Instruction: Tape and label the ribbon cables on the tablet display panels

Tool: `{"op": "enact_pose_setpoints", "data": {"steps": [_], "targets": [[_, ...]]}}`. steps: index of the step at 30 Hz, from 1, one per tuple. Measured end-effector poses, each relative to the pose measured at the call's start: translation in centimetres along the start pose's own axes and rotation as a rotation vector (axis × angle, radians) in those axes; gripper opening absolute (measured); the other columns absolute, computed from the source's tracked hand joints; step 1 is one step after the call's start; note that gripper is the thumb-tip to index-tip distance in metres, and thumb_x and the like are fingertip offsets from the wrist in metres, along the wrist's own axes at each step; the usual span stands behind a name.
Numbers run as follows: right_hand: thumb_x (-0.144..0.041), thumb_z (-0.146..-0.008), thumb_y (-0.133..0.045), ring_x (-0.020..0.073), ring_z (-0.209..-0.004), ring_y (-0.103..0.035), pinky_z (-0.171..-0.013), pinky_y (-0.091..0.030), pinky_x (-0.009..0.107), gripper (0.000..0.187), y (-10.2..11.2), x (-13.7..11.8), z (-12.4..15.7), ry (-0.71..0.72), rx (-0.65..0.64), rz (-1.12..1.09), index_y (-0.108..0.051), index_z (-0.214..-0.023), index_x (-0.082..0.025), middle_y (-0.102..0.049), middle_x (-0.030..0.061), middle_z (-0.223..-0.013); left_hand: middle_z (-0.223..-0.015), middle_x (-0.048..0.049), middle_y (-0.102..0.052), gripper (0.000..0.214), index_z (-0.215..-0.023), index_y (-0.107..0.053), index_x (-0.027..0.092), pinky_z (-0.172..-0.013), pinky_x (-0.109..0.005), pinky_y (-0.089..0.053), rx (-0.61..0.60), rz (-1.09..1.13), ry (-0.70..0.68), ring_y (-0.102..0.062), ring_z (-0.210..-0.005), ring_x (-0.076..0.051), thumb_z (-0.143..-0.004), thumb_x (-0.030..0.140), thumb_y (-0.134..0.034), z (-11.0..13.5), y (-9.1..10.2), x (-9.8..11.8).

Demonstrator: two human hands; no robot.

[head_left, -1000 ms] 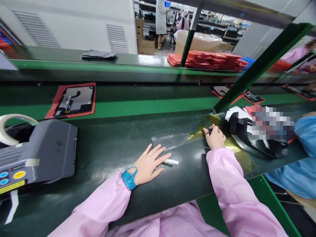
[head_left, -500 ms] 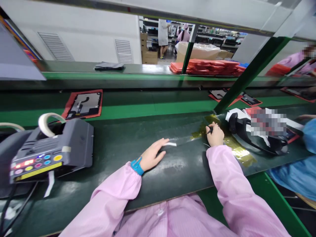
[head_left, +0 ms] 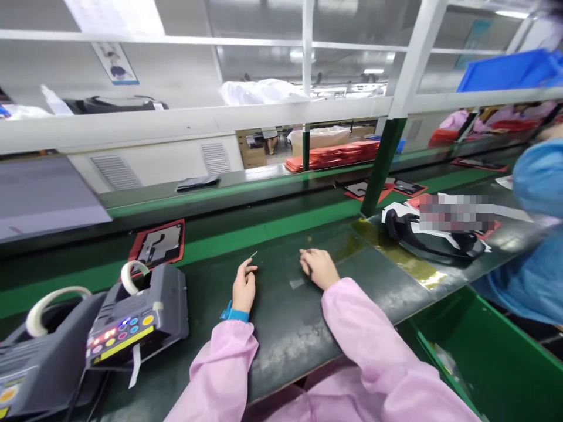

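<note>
Pale strip (head_left: 254,254) in left hand (head_left: 244,287), not laid on anything yet
Left fingers loosely bent, pinching it at the tips over the desk (head_left: 281,346); right hand (head_left: 320,268) half curled beside a clear film patch (head_left: 297,283), any hold hidden; tape tail (head_left: 135,366) at the dispenser (head_left: 176,299) untaken

No readable text: red digits (head_left: 104,338) on the lit tape dispenser (head_left: 172,302) near the left end of the bench (head_left: 288,351) too blurred, its yellow label strip (head_left: 127,343) likewise, wall poster (head_left: 116,61) and teal sign (head_left: 476,38) beyond the bench's far edge also illegible.
</note>
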State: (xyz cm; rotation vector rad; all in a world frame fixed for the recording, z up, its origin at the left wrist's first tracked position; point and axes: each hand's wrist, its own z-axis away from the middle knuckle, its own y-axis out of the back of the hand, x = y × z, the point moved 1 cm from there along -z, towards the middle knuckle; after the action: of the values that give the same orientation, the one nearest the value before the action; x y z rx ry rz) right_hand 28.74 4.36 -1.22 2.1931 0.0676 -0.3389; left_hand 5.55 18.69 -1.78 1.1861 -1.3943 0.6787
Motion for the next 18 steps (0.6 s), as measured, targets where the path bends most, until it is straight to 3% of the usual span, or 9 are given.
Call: {"op": "enact_pose_setpoints", "data": {"steps": [2,4,6,8,10,12,15,18], "targets": [[-0.019,-0.099,-0.060,0.0210,-0.111,-0.068,-0.097,-0.046,0.035,0.012,-1.4,-2.9,-1.0,0.079,-0.017,-0.060,-0.071,-0.100,-0.025,-0.080,0.0080,-0.116,-0.148,-0.0128,-0.057,0.045,-0.141,-0.060,0.019,-0.111,-0.058,-0.050,0.044,-0.162,-0.022,-0.059,-0.132,-0.032,-0.101,0.038,-0.068,0.0,0.2,0.5],[-0.020,-0.099,-0.062,0.0196,-0.108,-0.070,-0.097,-0.047,0.034,0.012,-2.2,-4.9,-1.6,0.137,-0.018,-0.119,-0.072,-0.102,-0.026,-0.080,0.0055,-0.111,-0.160,-0.0145,-0.047,0.054,-0.148,-0.054,0.020,-0.122,-0.068,-0.034,0.067,-0.315,-0.036,-0.042,-0.149,-0.039,-0.100,0.037,-0.070,0.1,-0.1,0.9],[-0.020,-0.099,-0.063,0.0194,-0.104,-0.071,-0.098,-0.048,0.035,0.013,-2.4,-5.5,-1.8,0.159,-0.006,-0.168,-0.072,-0.104,-0.027,-0.080,0.0043,-0.106,-0.166,-0.0167,-0.040,0.064,-0.155,-0.046,0.021,-0.126,-0.075,-0.014,0.068,-0.445,-0.037,-0.023,-0.160,-0.044,-0.098,0.036,-0.071,0.2,-0.6,1.3],[-0.020,-0.100,-0.060,0.0209,-0.100,-0.071,-0.097,-0.049,0.036,0.015,-2.2,-5.0,-1.7,0.141,0.014,-0.203,-0.072,-0.106,-0.026,-0.079,0.0052,-0.102,-0.165,-0.0186,-0.043,0.068,-0.158,-0.042,0.023,-0.126,-0.077,-0.004,0.059,-0.544,-0.028,-0.015,-0.162,-0.045,-0.098,0.036,-0.070,0.4,-1.2,1.6],[-0.020,-0.102,-0.054,0.0233,-0.097,-0.071,-0.094,-0.051,0.038,0.019,-2.0,-3.9,-1.7,0.103,0.029,-0.228,-0.072,-0.106,-0.024,-0.078,0.0077,-0.100,-0.162,-0.0178,-0.047,0.064,-0.157,-0.045,0.023,-0.126,-0.076,-0.010,0.056,-0.615,-0.016,-0.024,-0.160,-0.044,-0.099,0.038,-0.069,0.5,-1.6,1.9],[-0.021,-0.104,-0.049,0.0245,-0.095,-0.071,-0.090,-0.052,0.038,0.022,-1.8,-2.4,-1.8,0.089,0.024,-0.254,-0.072,-0.105,-0.022,-0.077,0.0095,-0.100,-0.159,-0.0155,-0.050,0.057,-0.152,-0.051,0.021,-0.124,-0.072,-0.027,0.065,-0.660,-0.005,-0.040,-0.151,-0.040,-0.100,0.039,-0.068,0.6,-1.9,2.1],[-0.022,-0.103,-0.051,0.0239,-0.092,-0.071,-0.087,-0.052,0.036,0.020,-1.5,0.2,-2.0,0.160,-0.031,-0.308,-0.071,-0.101,-0.023,-0.078,0.0084,-0.097,-0.150,-0.0131,-0.056,0.047,-0.143,-0.059,0.019,-0.112,-0.059,-0.050,0.095,-0.692,0.011,-0.058,-0.134,-0.033,-0.101,0.038,-0.069,0.9,-2.1,2.5],[-0.024,-0.101,-0.052,0.0237,-0.088,-0.072,-0.086,-0.052,0.037,0.018,-0.7,3.3,-2.2,0.261,-0.094,-0.364,-0.070,-0.098,-0.023,-0.078,0.0075,-0.094,-0.143,-0.0126,-0.060,0.043,-0.139,-0.060,0.018,-0.104,-0.054,-0.056,0.125,-0.697,0.027,-0.064,-0.125,-0.030,-0.101,0.038,-0.069,1.3,-2.2,2.8]]}}
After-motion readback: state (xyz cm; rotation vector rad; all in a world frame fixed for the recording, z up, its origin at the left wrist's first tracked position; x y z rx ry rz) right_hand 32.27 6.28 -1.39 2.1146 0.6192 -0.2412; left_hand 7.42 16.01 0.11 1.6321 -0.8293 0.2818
